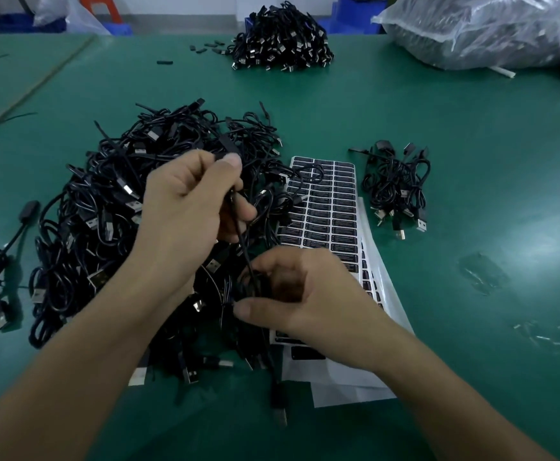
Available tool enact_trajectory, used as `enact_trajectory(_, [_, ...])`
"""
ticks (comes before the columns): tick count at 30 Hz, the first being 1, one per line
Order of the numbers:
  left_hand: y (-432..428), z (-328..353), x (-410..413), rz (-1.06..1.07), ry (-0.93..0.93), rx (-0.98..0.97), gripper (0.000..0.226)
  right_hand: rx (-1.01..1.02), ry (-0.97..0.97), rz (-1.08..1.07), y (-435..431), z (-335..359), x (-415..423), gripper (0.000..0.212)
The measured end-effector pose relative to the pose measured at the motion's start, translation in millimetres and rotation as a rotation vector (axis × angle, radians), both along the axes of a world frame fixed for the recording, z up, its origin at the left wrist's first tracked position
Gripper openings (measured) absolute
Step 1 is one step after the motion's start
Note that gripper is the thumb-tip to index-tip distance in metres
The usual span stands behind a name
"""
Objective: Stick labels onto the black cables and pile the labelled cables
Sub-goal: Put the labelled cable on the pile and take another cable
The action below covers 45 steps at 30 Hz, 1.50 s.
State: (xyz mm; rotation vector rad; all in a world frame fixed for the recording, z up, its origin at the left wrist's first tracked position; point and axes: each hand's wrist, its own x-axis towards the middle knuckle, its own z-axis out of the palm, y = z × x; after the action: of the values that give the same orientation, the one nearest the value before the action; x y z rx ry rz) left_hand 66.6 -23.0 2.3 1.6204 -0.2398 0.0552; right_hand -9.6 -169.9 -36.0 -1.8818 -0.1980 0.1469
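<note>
Print on the white sheet of black rectangular labels (333, 207) is too small for us to read, and its near end is covered by the right hand (308, 294) and forearm. We cannot make out what lies inside that hand: its fingers curl inward around a dark bundle, seemingly loops of the thin black cable (244, 252), with the thumb pressed against the bundle's near side. The left hand (185, 207) is raised just above and to the left, pinching the same cable's upper part between thumb and curled fingers, so the cable runs taut from one hand down to the other. A metal USB plug (280, 415) hangs blurred below the right hand. Under both wrists spreads the large tangled heap of black cables (99, 211), overlapping the sheet's left edge. A small pile of black cables (396, 186) lies on the green table (471, 144) just right of the sheet; whether these carry labels we cannot tell. A farther mound of black cables (282, 38) and a clear plastic bag (478, 28) sit at the table's far edge, the bag cut off by the frame.
</note>
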Motion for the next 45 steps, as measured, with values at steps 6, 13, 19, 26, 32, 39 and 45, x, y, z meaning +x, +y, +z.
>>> enact_trajectory(6, [5, 2, 3, 0.060, 0.158, -0.170, 0.040, 0.270, 0.019, -0.173, -28, 21, 5, 0.031])
enact_trajectory(13, [1, -2, 1, 0.072, 0.086, 0.031, 0.026, -0.228, -0.249, -0.862, -96, 25, 47, 0.025])
enact_trajectory(19, [5, -4, 4, 0.114, -0.039, 0.141, 0.023, -0.443, -0.192, -0.945, -121, 34, 75, 0.060])
enact_trajectory(26, [6, -19, 0, 0.101, -0.308, 0.791, 0.011, -0.785, -0.279, -0.862, -101, 28, 63, 0.036])
enact_trajectory(32, [2, -24, -2, 0.098, -0.359, 1.094, 0.033, -0.655, -0.190, -0.424, -20, 13, 52, 0.025])
enact_trajectory(39, [3, -25, -3, 0.156, -0.430, 1.057, 0.037, -0.696, -0.123, -0.418, 14, 4, 65, 0.034])
enact_trajectory(45, [6, -30, 0, 0.171, -0.433, 1.119, 0.031, 0.091, -0.130, -0.630, -10, 28, 59, 0.037])
